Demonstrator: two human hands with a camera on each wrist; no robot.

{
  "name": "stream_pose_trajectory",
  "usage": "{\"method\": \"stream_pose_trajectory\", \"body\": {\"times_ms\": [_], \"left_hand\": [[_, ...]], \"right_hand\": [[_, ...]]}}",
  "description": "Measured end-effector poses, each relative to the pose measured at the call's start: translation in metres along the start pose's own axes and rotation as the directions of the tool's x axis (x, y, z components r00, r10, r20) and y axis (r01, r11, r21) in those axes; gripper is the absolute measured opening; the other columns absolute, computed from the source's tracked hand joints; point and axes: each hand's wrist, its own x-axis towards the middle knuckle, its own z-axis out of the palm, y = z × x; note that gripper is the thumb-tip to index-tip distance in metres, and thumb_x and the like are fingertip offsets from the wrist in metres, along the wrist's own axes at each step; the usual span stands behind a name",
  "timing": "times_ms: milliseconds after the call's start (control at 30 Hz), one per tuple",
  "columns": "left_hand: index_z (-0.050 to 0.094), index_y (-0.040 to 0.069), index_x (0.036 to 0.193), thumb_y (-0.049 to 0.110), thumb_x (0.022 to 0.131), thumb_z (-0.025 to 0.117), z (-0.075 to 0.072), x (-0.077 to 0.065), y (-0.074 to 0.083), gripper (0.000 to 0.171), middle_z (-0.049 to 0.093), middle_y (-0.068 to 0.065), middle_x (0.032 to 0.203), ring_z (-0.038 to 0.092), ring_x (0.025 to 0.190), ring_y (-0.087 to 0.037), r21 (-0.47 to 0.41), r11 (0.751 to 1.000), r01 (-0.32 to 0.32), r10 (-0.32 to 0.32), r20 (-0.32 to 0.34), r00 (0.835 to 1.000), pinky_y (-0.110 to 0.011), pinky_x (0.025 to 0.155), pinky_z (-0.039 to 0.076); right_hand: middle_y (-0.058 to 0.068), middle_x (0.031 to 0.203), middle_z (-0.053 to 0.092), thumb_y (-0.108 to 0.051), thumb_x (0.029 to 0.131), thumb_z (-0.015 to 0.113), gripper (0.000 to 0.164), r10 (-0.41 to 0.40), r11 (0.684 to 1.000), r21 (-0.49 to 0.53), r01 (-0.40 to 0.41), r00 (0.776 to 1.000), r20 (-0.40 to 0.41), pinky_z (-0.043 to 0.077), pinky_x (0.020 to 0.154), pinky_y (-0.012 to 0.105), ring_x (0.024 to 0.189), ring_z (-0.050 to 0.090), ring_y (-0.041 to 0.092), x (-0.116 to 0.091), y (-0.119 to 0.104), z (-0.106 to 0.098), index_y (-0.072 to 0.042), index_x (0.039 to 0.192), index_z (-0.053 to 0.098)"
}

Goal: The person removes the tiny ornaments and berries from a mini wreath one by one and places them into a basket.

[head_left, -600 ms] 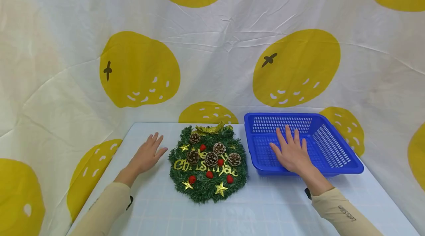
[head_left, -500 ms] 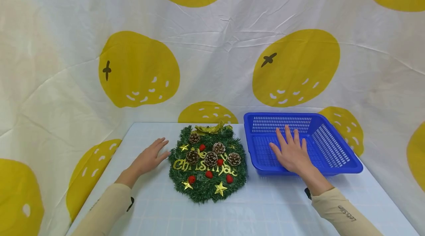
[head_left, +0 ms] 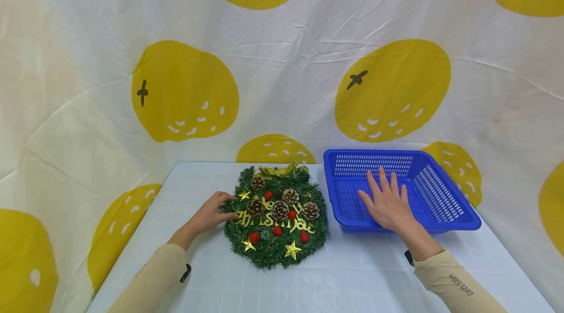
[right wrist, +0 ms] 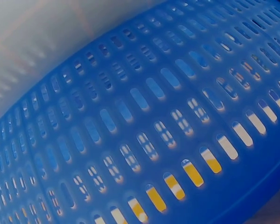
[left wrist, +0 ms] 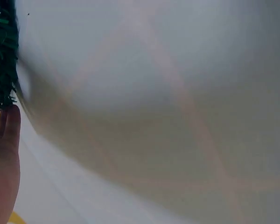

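Observation:
A green Christmas wreath with pinecones, red berries, gold stars and gold lettering lies on the table. My left hand grips its left edge, the thumb on the greenery and the other fingers bent at the rim. In the left wrist view, fingers meet the tinsel edge of the wreath. To the right stands a blue plastic basket with slotted walls. My right hand is spread flat over its near side, fingers straight, holding nothing. The slotted wall of the basket fills the right wrist view.
The pale checked table runs under everything. Behind it hangs a white curtain printed with big yellow fruit. A gold bow tops the wreath, close to the table's back edge. The basket sits just right of the wreath.
My left hand has moved right, from beside the wreath onto its left edge, and its fingers have bent there. The right hand, basket and wreath stay where they were.

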Motion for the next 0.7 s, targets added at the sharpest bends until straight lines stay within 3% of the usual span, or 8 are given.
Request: {"method": "stream_pose_trajectory", "body": {"times_ms": [367, 700], "left_hand": [[0.062, 0.007, 0.125, 0.034, 0.088, 0.075, 0.005, 0.002, -0.001, 0.048, 0.052, -0.017, 0.127, 0.05, 0.121, -0.039, -0.017, 0.999, 0.036, -0.035, 0.02, 0.999, -0.058, 0.1, 0.041], [0.06, 0.008, 0.129, 0.038, 0.088, 0.073, 0.004, 0.002, -0.003, 0.053, 0.053, -0.018, 0.132, 0.049, 0.124, -0.039, 0.042, 0.998, 0.045, -0.047, 0.049, 0.998, -0.058, 0.101, 0.041]], "right_hand": [[0.029, 0.158, 0.005, -0.051, 0.103, 0.034, 0.073, -0.012, 1.0, 0.0, 0.012, 1.0, -0.016, -0.002, 0.106, 0.074, 0.141, -0.004, 0.056, -0.004, -0.004, -0.002, -0.002, 0.155, 0.018], [0.029, 0.158, 0.011, -0.049, 0.103, 0.036, 0.072, -0.035, 0.996, 0.076, 0.039, 0.998, -0.042, 0.004, 0.11, 0.071, 0.143, 0.003, 0.053, -0.008, -0.011, -0.003, -0.002, 0.155, 0.019]]}}
